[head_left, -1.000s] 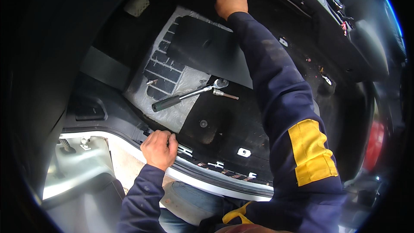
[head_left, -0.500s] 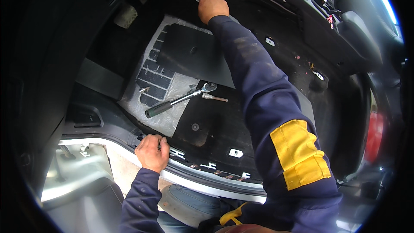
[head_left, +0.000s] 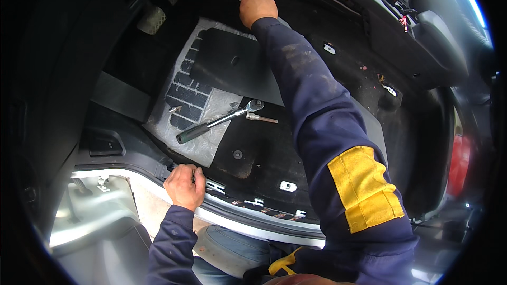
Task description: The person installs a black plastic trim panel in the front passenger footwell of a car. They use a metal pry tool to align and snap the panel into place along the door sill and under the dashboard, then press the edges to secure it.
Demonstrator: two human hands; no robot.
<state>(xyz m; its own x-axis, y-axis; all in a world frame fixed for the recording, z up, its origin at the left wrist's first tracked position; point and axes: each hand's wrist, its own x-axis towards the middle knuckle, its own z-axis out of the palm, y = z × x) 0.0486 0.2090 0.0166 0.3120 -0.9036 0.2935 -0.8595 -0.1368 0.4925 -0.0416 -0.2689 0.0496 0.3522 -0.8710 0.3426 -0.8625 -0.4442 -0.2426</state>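
At the lower middle of the frame the left hand [head_left: 185, 186] rests on the door sill [head_left: 132, 179] of a car, its fingers [head_left: 196, 175] curled together over the sill's dark edge, the forearm in a dark blue sleeve rising from the bottom edge. Just above it, at centre, a ratchet wrench [head_left: 219, 122] lies loose on the floor mat [head_left: 253, 148], handle toward the lower left, with a short extension bar [head_left: 261, 119] touching its head. The right arm, its dark sleeve bearing a yellow patch [head_left: 364, 187], stretches straight from the lower right to the top middle. There the right hand [head_left: 257, 4] reaches under the dashboard [head_left: 338, 0], its fingers bent over a dark part; what they clamp cannot be told.
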